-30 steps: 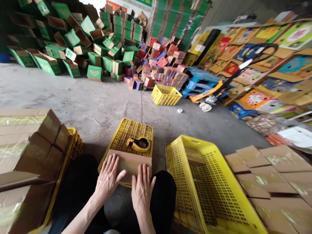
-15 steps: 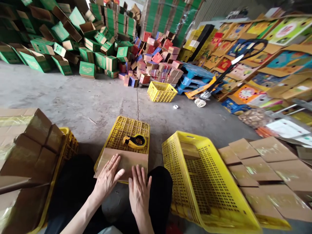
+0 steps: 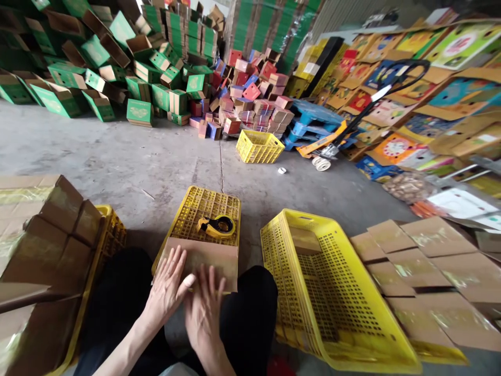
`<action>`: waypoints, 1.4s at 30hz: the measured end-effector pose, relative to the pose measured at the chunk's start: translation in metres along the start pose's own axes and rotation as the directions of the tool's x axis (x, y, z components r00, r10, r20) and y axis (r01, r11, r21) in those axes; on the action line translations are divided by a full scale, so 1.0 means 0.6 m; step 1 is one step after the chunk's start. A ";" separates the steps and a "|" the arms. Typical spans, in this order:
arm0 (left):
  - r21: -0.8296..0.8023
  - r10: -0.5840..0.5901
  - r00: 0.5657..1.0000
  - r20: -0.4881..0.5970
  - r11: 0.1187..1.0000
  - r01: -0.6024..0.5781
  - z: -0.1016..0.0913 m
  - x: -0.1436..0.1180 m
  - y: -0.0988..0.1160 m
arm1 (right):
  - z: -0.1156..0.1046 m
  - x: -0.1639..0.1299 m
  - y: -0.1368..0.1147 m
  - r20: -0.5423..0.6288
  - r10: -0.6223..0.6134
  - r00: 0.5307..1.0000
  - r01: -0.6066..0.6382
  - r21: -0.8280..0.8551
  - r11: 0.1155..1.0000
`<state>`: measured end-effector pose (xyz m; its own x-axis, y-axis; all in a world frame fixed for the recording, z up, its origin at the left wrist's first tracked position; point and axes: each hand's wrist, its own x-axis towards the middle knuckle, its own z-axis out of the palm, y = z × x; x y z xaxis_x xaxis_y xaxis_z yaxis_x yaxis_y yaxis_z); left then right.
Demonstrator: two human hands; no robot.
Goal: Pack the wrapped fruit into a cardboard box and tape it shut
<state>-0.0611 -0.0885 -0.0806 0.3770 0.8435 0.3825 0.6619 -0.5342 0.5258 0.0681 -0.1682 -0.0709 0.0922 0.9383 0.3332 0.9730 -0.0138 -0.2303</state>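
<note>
A flat brown cardboard piece (image 3: 211,258) lies across the near end of an upturned yellow crate (image 3: 203,206) between my knees. My left hand (image 3: 167,287) lies flat on its near left part, fingers spread. My right hand (image 3: 203,313) is flat too, fingers together, pressing the near edge beside my left thumb. A yellow tape dispenser (image 3: 216,226) sits on the crate just beyond the cardboard.
A large yellow basket (image 3: 332,292) holding one small box stands at my right, with flat taped cardboard (image 3: 426,261) beyond it. Stacked brown boxes (image 3: 39,230) on a yellow crate are at my left. Green, red and coloured cartons, a small yellow crate (image 3: 258,146) and a pallet jack (image 3: 336,146) stand across the concrete floor.
My right hand has slid left and nearer to me, closing up against my left hand. The view has tilted slightly down and left.
</note>
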 end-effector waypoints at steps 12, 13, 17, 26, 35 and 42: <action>0.033 0.024 0.999 0.037 0.999 -0.025 -0.009 -0.024 -0.012 | -0.043 -0.004 0.061 0.045 0.039 0.998 -0.039 -0.017 0.999; 0.070 0.017 1.000 0.026 0.997 -0.019 -0.015 -0.025 -0.019 | -0.047 -0.008 0.070 0.046 0.066 0.997 -0.063 -0.046 0.997; 0.150 -0.018 1.000 -0.013 0.989 0.020 -0.027 -0.030 -0.037 | -0.041 -0.024 0.081 0.027 0.107 0.994 -0.103 -0.121 0.987; 0.164 -0.039 0.999 0.005 0.986 0.038 -0.020 -0.021 -0.010 | -0.022 0.018 0.033 0.017 0.036 0.999 -0.035 -0.041 0.999; -0.008 0.023 0.999 0.037 1.000 -0.022 -0.001 0.013 0.005 | 0.001 0.073 0.005 0.108 -0.140 0.984 0.136 0.046 0.990; 0.156 -0.011 1.000 0.028 0.988 0.007 -0.008 0.008 -0.004 | -0.033 0.044 0.111 0.046 0.064 0.997 -0.055 -0.177 0.983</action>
<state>-0.0639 -0.0838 -0.0762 0.3878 0.8507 0.3549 0.7571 -0.5136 0.4037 0.1397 -0.1513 -0.0593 0.1443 0.9505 0.2753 0.9886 -0.1261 -0.0828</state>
